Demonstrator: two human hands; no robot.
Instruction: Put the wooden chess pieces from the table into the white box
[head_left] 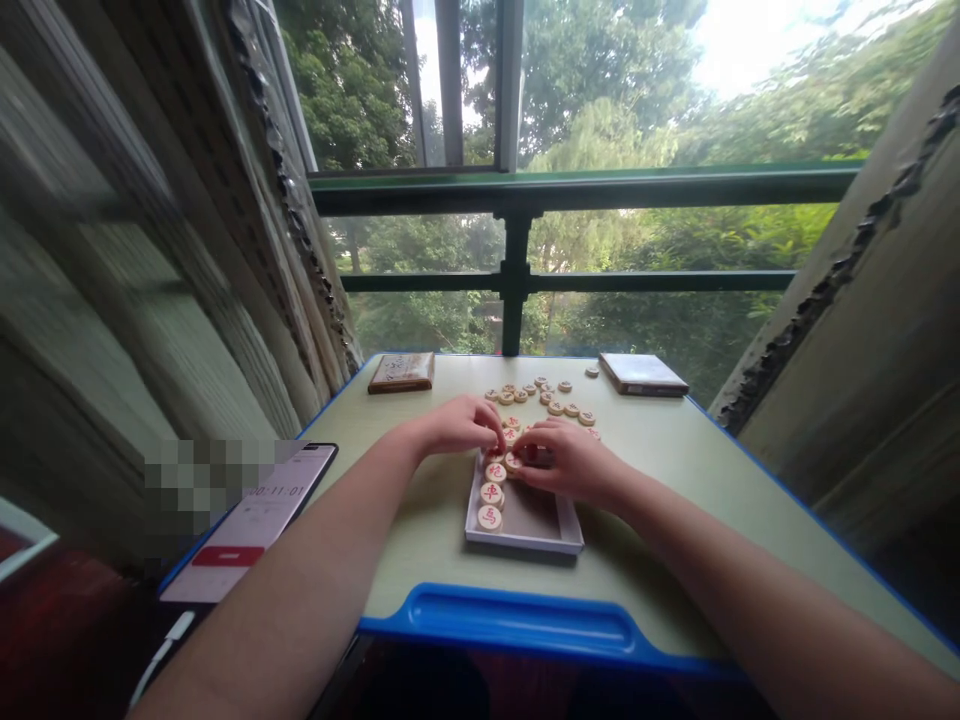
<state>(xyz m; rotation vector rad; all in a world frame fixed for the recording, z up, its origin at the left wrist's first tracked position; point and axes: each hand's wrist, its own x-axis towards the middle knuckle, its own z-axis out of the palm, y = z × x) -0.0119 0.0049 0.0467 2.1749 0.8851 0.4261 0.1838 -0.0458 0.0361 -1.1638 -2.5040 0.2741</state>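
Note:
A shallow white box tray rests on the table, with a column of round Chinese chess pieces marked in red along its left side. At the far left corner of the tray, my left hand bends its fingers down, pinched at a chess piece mostly hidden beneath the fingertips. My right hand reaches over the tray from the right. Its thumb and fingers close on a red-marked chess piece beside the column. More pieces lie just beyond both hands, partly covered by them.
Loose chess pieces are scattered across the far middle of the table. A brown box sits at the far left, a pale flat box at the far right. A phone showing a timer lies left of my left forearm.

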